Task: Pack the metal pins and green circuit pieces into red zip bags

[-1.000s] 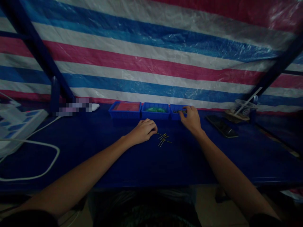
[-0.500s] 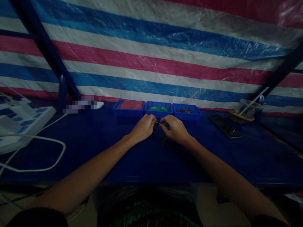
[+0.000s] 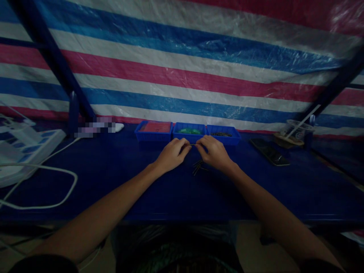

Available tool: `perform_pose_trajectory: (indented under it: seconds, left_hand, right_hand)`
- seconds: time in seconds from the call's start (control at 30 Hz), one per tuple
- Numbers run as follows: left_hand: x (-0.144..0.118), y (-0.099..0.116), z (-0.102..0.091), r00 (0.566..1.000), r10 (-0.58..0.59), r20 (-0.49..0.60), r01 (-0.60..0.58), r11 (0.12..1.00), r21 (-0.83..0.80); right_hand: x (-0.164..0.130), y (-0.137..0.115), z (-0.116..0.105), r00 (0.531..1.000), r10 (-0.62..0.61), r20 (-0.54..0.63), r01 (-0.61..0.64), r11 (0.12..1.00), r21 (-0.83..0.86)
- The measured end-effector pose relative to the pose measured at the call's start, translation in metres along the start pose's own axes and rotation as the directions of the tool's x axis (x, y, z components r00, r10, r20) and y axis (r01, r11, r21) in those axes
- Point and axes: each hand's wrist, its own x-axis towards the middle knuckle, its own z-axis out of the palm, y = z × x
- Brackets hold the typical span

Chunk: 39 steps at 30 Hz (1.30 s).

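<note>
The left hand [image 3: 172,154] and the right hand [image 3: 213,152] met over the dark blue table top [image 3: 142,182], fingertips almost touching just in front of the middle tray. Between them they pinched a thin, short metal pin [image 3: 193,144], the left thumb and forefinger closed on one end and the right thumb and forefinger closed on the other; the remaining fingers of both hands were curled in. The pin lay roughly level, above the table and just short of the trays. The light was dim, so its finer form could not be made out.

Just beneath the right hand lay a small loose heap of thin metal pins [image 3: 198,167] on the table, crossing one another.

Behind the hands stood three shallow blue plastic trays side by side and touching: the left blue tray with reddish contents [image 3: 154,131], the middle blue tray with green pieces [image 3: 189,131] and the right blue tray with dark thin pins [image 3: 223,134].

To the right, well apart, a dark flat phone [image 3: 269,151] lay on the table, and beyond it a clear plastic cup with a white straw [image 3: 297,131] stood on a pale wooden coaster. On the left sat a white power strip [image 3: 25,148] with a white looping cable [image 3: 51,185]. A red, white and blue striped plastic tarpaulin [image 3: 182,68] hung behind everything
</note>
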Motion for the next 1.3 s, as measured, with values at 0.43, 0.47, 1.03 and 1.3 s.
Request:
perform_pose_trajectory:
  seconds: [0.43, 0.47, 1.03, 1.3]
  left_hand:
    - [-0.013, 0.028, 0.003, 0.927, 0.132, 0.351, -0.193, 0.971, 0.145]
    - [-0.013, 0.026, 0.003, 0.931, 0.116, 0.346, -0.183, 0.969, 0.168]
    - [-0.004, 0.006, -0.003, 0.986, 0.005, 0.166, -0.023, 0.994, 0.107]
    - [-0.002, 0.011, -0.002, 0.987, -0.158, 0.035, 0.161, 0.961, -0.224]
  right_hand:
    - [-0.006, 0.064, 0.004, 0.915, 0.316, -0.252, -0.355, 0.926, -0.127]
    - [-0.006, 0.055, 0.007, 0.933, 0.283, -0.221, -0.311, 0.945, -0.103]
    - [-0.008, -0.009, 0.01, 0.997, 0.0, 0.073, -0.017, 0.975, 0.222]
    - [-0.005, -0.011, 0.008, 0.999, -0.04, 0.029, 0.034, 0.984, 0.176]
